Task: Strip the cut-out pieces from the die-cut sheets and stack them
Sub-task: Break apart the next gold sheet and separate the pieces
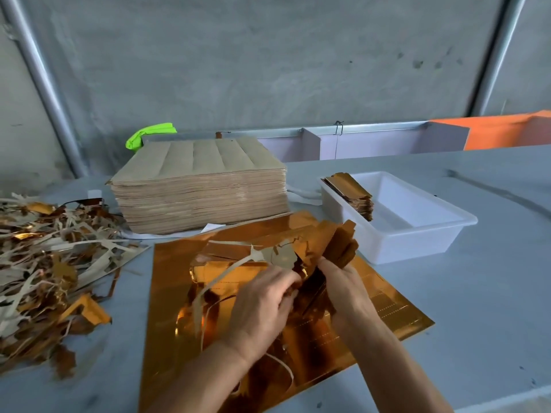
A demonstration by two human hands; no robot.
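Both hands (301, 293) grip gold pieces (340, 245) — fingers curled.

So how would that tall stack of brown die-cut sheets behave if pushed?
The tall stack of brown die-cut sheets probably resists a shove: it is thick, so likely heavy. Its loose layers may shear rather than tip, since it sits wide and flat.

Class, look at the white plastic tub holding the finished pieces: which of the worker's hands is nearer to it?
Right. The right hand, gripping a bunch of gold pieces, sits just in front of the white tub. The left hand is farther away, over the gold sheet.
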